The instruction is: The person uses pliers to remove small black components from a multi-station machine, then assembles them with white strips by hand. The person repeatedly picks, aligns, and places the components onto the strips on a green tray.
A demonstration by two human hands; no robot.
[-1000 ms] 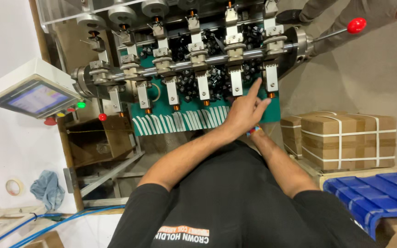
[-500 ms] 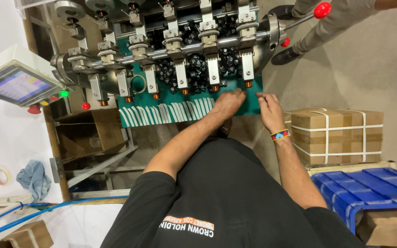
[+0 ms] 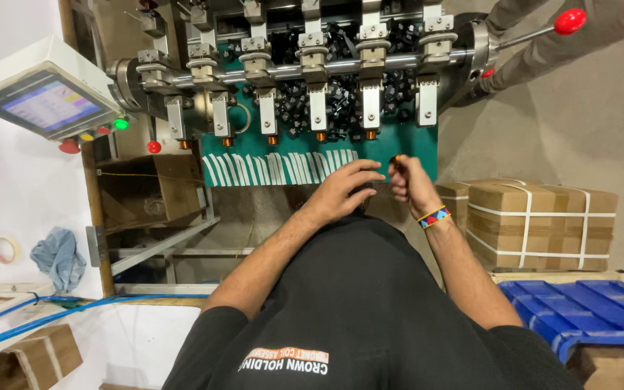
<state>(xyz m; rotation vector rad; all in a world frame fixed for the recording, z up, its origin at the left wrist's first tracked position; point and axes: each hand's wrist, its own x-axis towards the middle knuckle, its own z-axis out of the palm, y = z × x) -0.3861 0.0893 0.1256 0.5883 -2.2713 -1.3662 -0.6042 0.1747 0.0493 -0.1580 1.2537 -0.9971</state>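
Observation:
My left hand (image 3: 344,189) hovers with fingers spread over the right end of a row of white strips (image 3: 276,167) on the green plate (image 3: 417,148); I see nothing in it. My right hand (image 3: 407,180), with a beaded wristband, pinches a small dark part with an orange tip (image 3: 396,159) just above the plate's lower edge. Above both hands runs a row of metal spindle heads (image 3: 317,108) with copper tips, and behind them lies a heap of small black parts (image 3: 341,94).
A control screen (image 3: 41,105) with coloured buttons sits at the left. A red-knobbed lever (image 3: 568,22) sticks out at the top right, next to another person's leg (image 3: 543,50). Strapped cardboard boxes (image 3: 543,220) and a blue pallet (image 3: 586,310) stand on the right.
My left hand has drawn back from the right spindle head to the lower edge of the green plate. My right hand has come up beside it, now pinching a small part.

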